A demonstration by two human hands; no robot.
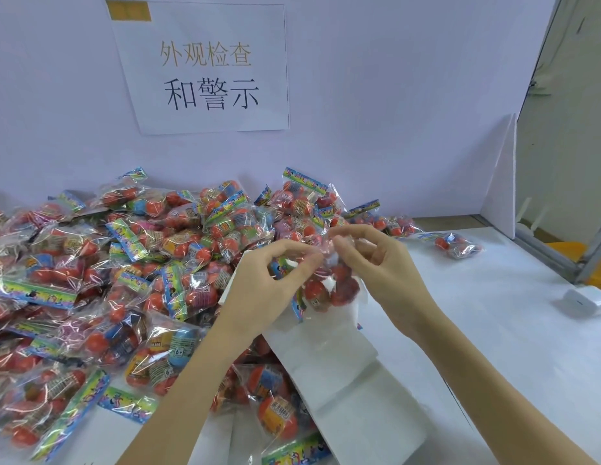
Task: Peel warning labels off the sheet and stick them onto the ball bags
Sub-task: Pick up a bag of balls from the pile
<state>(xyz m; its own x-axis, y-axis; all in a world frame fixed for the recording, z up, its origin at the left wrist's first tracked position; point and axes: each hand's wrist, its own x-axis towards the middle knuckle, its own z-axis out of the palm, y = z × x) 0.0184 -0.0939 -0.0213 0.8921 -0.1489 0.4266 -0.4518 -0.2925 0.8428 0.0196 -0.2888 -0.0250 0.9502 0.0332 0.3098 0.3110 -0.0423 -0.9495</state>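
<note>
While both hands pinch one bag [329,283] above the white sheet [329,360], left hand [259,290] and right hand [383,263] meet fingertip to fingertip, seemingly pressing a label on; the label itself is indistinct. Next, smooth it flat. Dozens of bags [101,280] crowd the tabletop [494,347]; one sheet.

Bag pile [101,273] left of sheet [342,374]

White paper sign [205,68] on back wall: "外观检查" in gold, "和警示" in black below. Blue ball bag [178,344] near bench's front left: "6+" mark. Other bag print too blurred to read.
</note>
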